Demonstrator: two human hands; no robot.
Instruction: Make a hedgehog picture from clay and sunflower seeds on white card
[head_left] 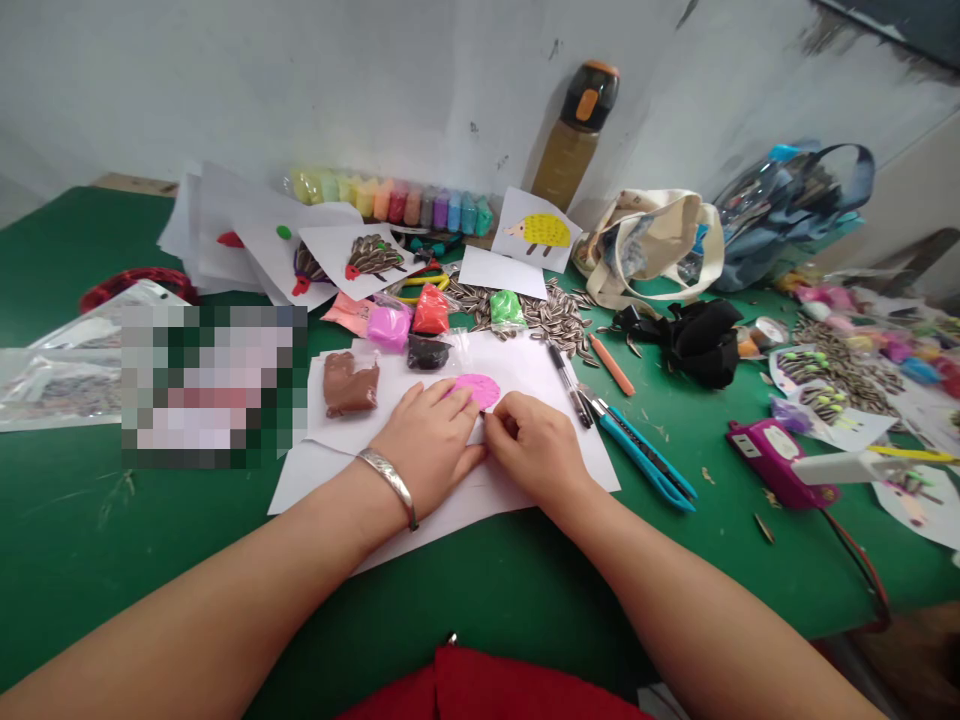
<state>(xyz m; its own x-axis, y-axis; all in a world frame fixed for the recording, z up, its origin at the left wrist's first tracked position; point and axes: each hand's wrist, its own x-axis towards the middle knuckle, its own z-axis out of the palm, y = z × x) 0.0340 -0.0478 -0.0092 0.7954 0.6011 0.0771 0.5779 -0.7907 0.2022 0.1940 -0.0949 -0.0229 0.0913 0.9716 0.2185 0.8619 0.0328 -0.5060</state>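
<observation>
White paper (442,500) lies under both hands. A flat pink patch of modelling clay (484,390) is stuck on it. My left hand (427,435) lies flat with its fingers stretched, their tips at the clay's left edge. Just below the clay, my right hand (532,445) is closed, thumb and forefinger pressed together. A small dark bit shows at its fingertips, too small to name. Near the hands are a pack of brown clay (351,384), a black clay pack (427,352), a red one (430,310) and a pink one (388,327).
To the right lie a black pen (570,385), a blue utility knife (649,460) and an orange stick (612,364). Sunflower seeds (555,315) are heaped behind, beside a green clay pack (507,308). A bottle (576,135) and a cloth bag (652,245) stand by the wall.
</observation>
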